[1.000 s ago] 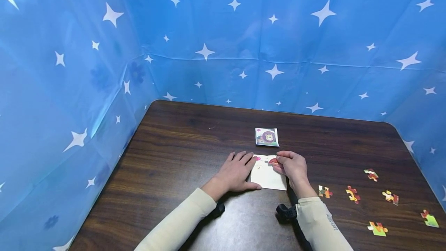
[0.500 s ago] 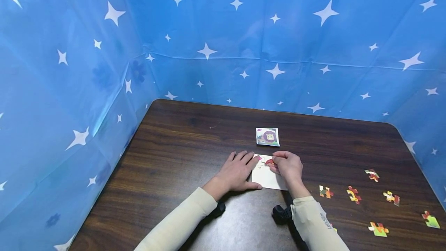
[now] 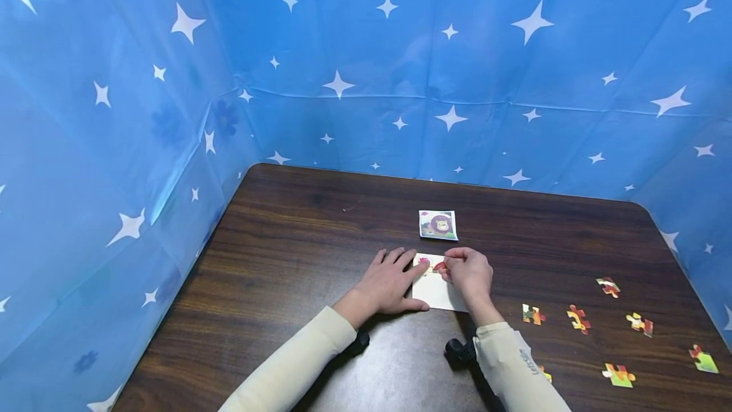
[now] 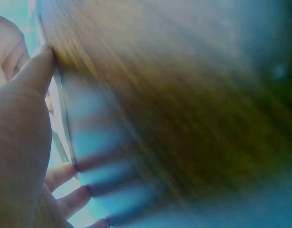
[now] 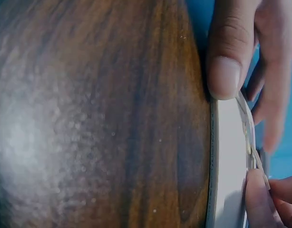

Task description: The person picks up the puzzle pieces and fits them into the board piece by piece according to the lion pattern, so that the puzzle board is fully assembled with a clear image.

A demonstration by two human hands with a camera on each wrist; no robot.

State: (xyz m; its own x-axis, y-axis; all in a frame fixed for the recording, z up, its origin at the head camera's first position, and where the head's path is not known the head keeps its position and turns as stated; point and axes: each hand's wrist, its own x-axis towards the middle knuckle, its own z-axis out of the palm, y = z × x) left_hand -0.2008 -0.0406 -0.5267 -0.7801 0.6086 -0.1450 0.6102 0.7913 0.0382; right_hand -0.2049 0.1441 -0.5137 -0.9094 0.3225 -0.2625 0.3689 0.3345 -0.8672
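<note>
My left hand (image 3: 389,283) lies spread at the left edge of a white square puzzle board (image 3: 439,296), its thumb at the near corner and its index fingertip by a pink-marked puzzle piece (image 3: 424,260) at the far left corner. Between thumb and fingers, my right hand (image 3: 471,277) pinches a red puzzle piece (image 3: 438,266) over the board's far side, right beside the pink-marked one. Whether the two pieces interlock I cannot tell. In the right wrist view, the left thumb (image 5: 226,71) rests on the board's edge and the right fingertips (image 5: 260,202) hold the thin piece.
Behind the board lies a small lion picture card (image 3: 438,226). Several loose puzzle pieces are scattered to the right, among them a red-orange one (image 3: 579,319) and a green-edged one (image 3: 619,375). A blue star-patterned curtain (image 3: 366,49) borders the dark wooden table (image 3: 297,240).
My right hand has shifted left with the red piece, bringing it closer to the pink-marked piece. The left hand stays at the board's left edge, its index fingertip slightly further in.
</note>
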